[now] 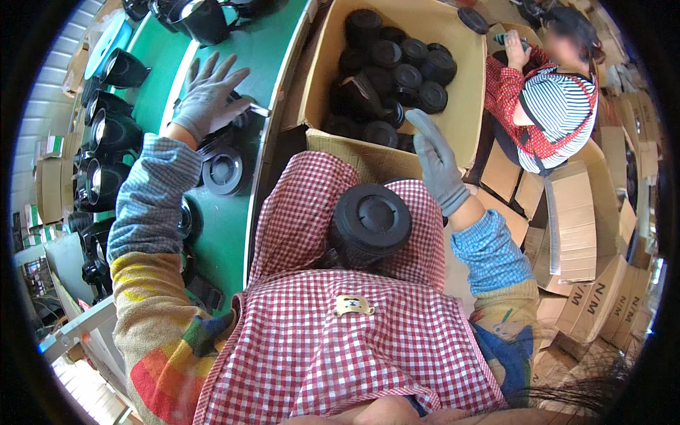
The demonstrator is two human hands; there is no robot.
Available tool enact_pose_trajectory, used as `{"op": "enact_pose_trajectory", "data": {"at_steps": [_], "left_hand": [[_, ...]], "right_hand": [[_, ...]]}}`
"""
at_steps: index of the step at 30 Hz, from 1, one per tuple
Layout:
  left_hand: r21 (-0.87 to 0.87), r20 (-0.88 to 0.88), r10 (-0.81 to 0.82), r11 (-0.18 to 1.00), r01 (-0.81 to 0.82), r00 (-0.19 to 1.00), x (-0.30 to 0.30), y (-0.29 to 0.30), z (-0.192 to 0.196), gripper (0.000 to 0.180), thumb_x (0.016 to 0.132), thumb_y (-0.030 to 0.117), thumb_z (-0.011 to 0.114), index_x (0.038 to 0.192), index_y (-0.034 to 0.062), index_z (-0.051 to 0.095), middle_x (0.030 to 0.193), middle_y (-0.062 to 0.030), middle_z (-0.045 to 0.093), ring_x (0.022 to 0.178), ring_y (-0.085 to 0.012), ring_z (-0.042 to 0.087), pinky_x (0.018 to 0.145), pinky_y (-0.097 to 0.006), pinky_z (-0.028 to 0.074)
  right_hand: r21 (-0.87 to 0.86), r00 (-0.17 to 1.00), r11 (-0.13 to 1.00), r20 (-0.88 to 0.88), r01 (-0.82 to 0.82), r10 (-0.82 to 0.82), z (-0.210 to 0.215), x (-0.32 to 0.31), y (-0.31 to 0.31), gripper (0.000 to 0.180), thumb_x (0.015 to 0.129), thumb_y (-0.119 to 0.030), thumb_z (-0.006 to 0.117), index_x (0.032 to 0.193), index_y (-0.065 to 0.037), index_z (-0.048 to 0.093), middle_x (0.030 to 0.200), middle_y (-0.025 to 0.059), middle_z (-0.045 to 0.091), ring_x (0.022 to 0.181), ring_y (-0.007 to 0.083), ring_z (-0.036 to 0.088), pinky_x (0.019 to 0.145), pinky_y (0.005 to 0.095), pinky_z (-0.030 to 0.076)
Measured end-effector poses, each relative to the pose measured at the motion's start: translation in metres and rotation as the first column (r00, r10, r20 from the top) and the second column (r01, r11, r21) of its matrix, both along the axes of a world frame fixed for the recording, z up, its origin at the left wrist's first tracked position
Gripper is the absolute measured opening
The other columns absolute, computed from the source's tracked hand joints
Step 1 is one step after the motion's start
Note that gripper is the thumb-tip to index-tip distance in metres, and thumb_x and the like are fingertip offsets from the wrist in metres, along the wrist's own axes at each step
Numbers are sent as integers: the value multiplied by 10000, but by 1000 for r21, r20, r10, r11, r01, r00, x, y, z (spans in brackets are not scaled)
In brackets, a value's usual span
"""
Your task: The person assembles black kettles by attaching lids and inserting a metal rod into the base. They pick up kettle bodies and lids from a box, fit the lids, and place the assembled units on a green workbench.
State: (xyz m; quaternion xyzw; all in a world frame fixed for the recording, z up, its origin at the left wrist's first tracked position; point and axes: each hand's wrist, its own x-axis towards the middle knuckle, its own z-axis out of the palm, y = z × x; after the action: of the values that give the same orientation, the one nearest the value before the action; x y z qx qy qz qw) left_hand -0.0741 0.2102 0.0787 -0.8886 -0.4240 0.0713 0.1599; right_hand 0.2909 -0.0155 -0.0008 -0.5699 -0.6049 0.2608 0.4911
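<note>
My left hand point(209, 95), in a grey glove, lies with fingers spread on a black plastic part point(237, 117) on the green conveyor belt point(227, 241). My right hand point(433, 159), also grey-gloved, reaches with open fingers over the near edge of a cardboard box point(467, 92) full of black round parts point(400, 67); it holds nothing that I can see. A black round cup-like part point(370, 219) rests on my lap, on the red-and-white checked apron point(340, 340).
More black parts point(106, 134) line the belt's left side, and a round black lid point(225, 172) lies near my left forearm. Another person point(549, 99) in a striped top sits at the far right. Flattened cardboard boxes point(581, 241) are stacked at the right.
</note>
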Motion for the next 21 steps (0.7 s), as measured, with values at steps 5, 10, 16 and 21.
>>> {"op": "enact_pose_trajectory", "data": {"at_steps": [5,10,16,21], "left_hand": [[-227,163,60,974,-22,985,-88,5,-11,725,772,414,784,1402,130,565,1469,-132,528,1426,-402,412,1189,-523,303],[-261,279,64,965,12,958,-137,-17,-25,531,688,270,853,1137,92,632,1451,-154,519,1409,-399,420,1139,-520,362],[-362,397,147,932,8,906,-134,-29,-39,622,824,324,771,1376,101,588,1451,-156,532,1412,-380,423,1172,-485,331],[-451,451,187,891,42,873,-131,-24,-36,515,853,257,738,1314,51,634,1317,-187,620,1283,-367,543,1121,-455,402]], "right_hand": [[-110,958,968,153,-226,241,10,-42,61,420,970,-281,656,1318,-46,633,1353,201,624,1299,346,566,1114,411,427],[-301,655,886,597,-353,464,16,-126,137,652,891,-518,635,1402,-121,561,1408,170,581,1287,353,561,1075,458,436],[-646,549,756,596,-107,587,10,-225,206,763,896,-398,647,1550,-162,332,1433,146,577,1290,343,589,1021,492,485],[-480,715,874,585,-76,384,-12,-227,219,274,962,-220,519,1200,-127,618,1159,203,686,1088,397,655,905,481,523]]}}
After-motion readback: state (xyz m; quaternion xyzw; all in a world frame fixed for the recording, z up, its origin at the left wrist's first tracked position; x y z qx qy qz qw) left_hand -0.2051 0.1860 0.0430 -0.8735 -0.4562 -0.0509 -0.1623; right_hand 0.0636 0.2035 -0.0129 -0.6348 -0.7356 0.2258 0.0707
